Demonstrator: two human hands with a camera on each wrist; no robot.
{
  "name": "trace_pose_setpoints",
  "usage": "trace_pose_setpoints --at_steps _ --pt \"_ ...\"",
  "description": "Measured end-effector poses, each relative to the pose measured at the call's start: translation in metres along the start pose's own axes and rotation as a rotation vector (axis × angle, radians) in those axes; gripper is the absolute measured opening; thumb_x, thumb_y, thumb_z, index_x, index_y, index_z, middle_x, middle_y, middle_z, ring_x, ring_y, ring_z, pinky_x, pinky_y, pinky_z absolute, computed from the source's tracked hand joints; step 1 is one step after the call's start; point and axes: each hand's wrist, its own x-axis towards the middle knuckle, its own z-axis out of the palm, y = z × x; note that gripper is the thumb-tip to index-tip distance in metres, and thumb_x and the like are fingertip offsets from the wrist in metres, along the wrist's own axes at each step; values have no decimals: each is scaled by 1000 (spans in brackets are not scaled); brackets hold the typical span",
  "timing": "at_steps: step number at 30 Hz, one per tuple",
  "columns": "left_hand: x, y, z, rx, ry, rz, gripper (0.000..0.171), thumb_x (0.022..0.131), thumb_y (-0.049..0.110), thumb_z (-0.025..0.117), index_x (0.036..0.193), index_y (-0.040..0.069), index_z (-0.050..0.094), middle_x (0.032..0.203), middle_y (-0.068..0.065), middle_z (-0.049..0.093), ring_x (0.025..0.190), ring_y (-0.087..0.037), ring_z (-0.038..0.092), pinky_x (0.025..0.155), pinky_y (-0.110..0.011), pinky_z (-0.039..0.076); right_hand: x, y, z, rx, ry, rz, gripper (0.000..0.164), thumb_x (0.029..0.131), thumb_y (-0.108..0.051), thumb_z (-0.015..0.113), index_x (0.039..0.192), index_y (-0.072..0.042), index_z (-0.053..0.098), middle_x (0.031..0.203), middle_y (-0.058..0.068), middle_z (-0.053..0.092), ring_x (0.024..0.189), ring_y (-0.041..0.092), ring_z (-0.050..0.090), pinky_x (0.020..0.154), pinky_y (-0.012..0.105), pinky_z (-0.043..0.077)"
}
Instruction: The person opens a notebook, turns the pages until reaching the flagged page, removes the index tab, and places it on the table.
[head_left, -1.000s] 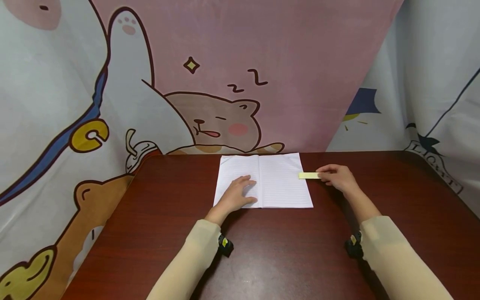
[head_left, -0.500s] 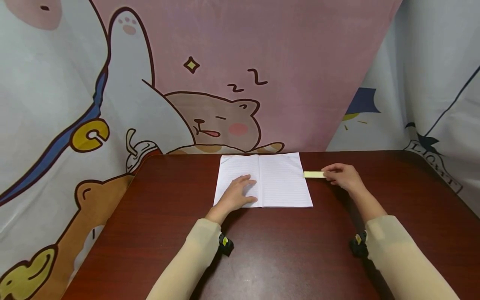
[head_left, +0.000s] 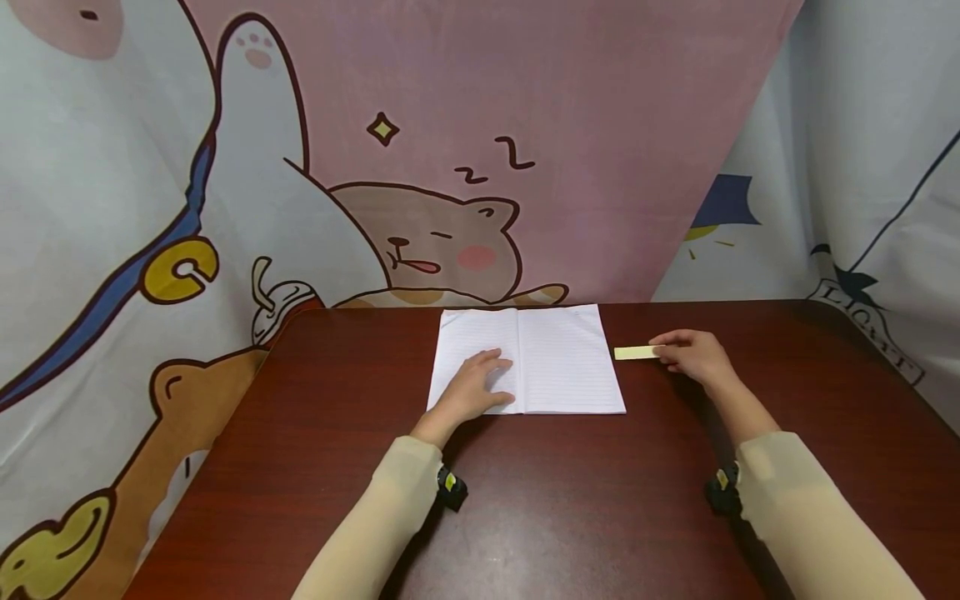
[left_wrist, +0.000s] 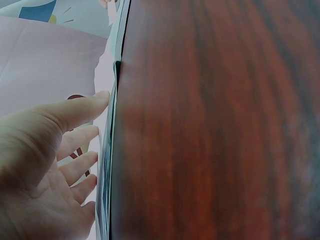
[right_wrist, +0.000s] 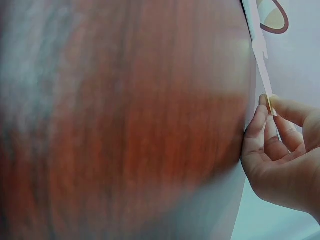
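Observation:
An open notebook (head_left: 570, 362) with lined white pages lies near the far edge of the table. My left hand (head_left: 471, 387) rests on its left page with the fingers spread; in the left wrist view the fingertips (left_wrist: 89, 159) touch the paper. To the right of the notebook, my right hand (head_left: 693, 357) pinches the right end of a pale yellow paper strip (head_left: 634, 353) between thumb and fingers. The strip points left, a small gap away from the right page. In the right wrist view the strip (right_wrist: 270, 104) shows nearly edge-on in the pinch.
A dark red-brown wooden table (head_left: 555, 508) carries the notebook. Behind it hangs a cloth (head_left: 615, 167) printed with cartoon animals. A small black device (head_left: 452, 490) sits at the left wrist, and a similar device (head_left: 723, 490) at the right.
My right hand has moved right with the yellow strip. The strip's left end, earlier over the right page's edge, now lies apart from the notebook. The left hand has stayed in place.

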Motion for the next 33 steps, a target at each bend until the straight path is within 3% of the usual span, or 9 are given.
trace_pose_setpoints --at_steps 12,25,33 --pt "-4 3 -2 -4 -8 -2 55 88 20 77 137 6 59 157 -14 41 147 -34 33 122 -46 28 -2 3 -1 -34 11 -15 37 99 -17 61 124 10 62 85 -7 64 74 3 59 66 18 56" --pt "-3 3 -1 14 -4 -7 56 86 20 78 137 7 59 156 -14 42 146 -34 35 122 -45 29 -5 7 -9 25 33 1 41 98 -14 62 128 13 58 83 -14 64 70 -2 61 66 19 58" --pt "-1 3 -3 16 20 15 53 85 19 79 134 6 61 154 -14 45 145 -33 38 121 -44 30 -6 9 -18 -34 72 1 41 100 -21 60 130 8 59 106 4 66 74 -7 62 71 20 59"
